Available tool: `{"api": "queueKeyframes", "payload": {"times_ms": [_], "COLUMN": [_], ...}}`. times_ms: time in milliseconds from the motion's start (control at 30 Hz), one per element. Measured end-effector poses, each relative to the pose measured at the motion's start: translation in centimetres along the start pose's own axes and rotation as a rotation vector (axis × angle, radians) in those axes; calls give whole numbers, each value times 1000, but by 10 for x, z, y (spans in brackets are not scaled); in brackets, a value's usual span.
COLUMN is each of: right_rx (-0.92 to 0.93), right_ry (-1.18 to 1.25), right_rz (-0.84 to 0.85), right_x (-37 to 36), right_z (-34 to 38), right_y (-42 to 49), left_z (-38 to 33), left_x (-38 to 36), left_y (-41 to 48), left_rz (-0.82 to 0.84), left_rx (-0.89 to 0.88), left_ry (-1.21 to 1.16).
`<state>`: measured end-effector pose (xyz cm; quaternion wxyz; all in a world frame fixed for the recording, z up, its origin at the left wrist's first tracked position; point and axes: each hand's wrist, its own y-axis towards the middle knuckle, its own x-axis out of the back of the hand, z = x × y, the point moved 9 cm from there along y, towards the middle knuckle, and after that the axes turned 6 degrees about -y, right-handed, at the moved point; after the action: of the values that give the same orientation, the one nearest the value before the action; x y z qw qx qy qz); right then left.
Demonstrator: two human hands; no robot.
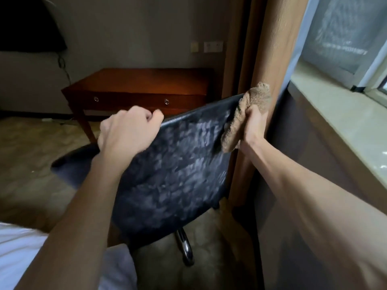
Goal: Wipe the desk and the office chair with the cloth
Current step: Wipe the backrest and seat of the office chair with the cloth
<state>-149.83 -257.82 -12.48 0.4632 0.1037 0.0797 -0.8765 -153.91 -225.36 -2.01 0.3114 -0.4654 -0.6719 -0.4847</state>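
The left grip (127, 130) holds the top of the office chair (167, 164); the right grip (252, 126) squeezes the cloth (255, 97) on its corner.

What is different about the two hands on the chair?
The left hand grips the top edge of the black chair with bare fingers, while the right hand holds a tan cloth bunched against it. The left hand is near the left end of the chair's back; the right hand is at its right corner. Both hands have curled fingers and are up at the top of the same chair back.
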Motion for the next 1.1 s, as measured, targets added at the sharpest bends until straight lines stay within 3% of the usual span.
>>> {"api": "queueKeyframes", "payload": {"times_ms": [133,333,467,567,700,833,1100], "right_rx": [23,313,357,454,549,634,782], "right_ry": [49,-59,-147,-157,-297,-327,-354], "right_rz": [96,57,-77,-193,-139,-80,-294], "right_x": [1,-7,-33,-64,-112,-106,-55], "right_z": [-6,8,2,-6,-32,-32,7], "right_y": [-8,-48,-101,-160,-218,-214,-174], "left_z": [-3,-1,1,7,19,39,91], "left_x": [5,6,8,8,11,17,34], "left_y": [3,0,6,9,1,0,5], "left_rz": [-45,-146,-21,137,299,335,333], "left_rx": [-86,-161,-112,-60,-27,-113,-197], "left_ry": [38,56,-11,-210,-459,-446,-458]}}
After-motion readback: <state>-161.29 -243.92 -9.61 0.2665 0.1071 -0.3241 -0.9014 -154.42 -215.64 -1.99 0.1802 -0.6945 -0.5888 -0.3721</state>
